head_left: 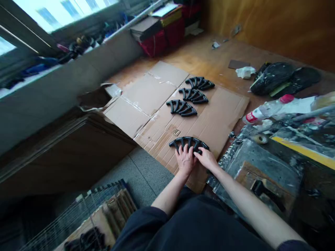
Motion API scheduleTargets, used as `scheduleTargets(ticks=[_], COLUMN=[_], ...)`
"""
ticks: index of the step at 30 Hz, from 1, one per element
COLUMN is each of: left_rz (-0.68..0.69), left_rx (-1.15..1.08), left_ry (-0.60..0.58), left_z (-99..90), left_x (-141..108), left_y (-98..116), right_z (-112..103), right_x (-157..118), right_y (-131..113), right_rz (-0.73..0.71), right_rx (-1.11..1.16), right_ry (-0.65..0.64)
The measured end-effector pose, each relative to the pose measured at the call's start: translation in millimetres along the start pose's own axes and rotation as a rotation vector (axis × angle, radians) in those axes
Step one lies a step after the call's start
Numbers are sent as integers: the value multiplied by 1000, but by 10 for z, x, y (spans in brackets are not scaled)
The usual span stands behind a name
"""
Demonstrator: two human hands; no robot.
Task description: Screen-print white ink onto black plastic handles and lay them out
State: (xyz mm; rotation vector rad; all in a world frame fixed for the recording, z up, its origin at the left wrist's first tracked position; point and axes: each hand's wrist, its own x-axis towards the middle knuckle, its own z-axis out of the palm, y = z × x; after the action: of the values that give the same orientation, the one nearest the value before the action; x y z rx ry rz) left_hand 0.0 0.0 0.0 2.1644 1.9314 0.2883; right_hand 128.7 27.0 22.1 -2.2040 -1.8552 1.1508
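A fan-shaped row of black, curved, handle-like pieces (188,140) lies on flattened cardboard (206,122) close to my body. My left hand (185,161) grips the lower ends of these pieces, its fingers bent over them. At the row's right end, my right hand (206,157) has its thumb and fingers closed on a piece. The palms hide part of the row's inner edge. Farther off on the same cardboard are three similar fans: a near one (181,108), a middle one (193,96) and a far one (200,83).
Right of the cardboard lie a plastic bottle (264,109) with a red cap, dark shoe-like items (285,78) and a paint-stained board (267,167). Red boxes (157,40) stand at the back by the windowsill. A wire rack (89,205) is at lower left, beside stacked cardboard (65,150).
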Motion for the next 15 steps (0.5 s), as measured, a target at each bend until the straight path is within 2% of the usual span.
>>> scheduleTargets(ticks=[15], left_rz=[-4], left_rx=[-26], left_ry=[16], left_z=[54], left_x=[34], left_y=[-28], right_z=[6], right_x=[-1], right_y=[-13], right_rz=[20], right_rx=[-32], right_ry=[20])
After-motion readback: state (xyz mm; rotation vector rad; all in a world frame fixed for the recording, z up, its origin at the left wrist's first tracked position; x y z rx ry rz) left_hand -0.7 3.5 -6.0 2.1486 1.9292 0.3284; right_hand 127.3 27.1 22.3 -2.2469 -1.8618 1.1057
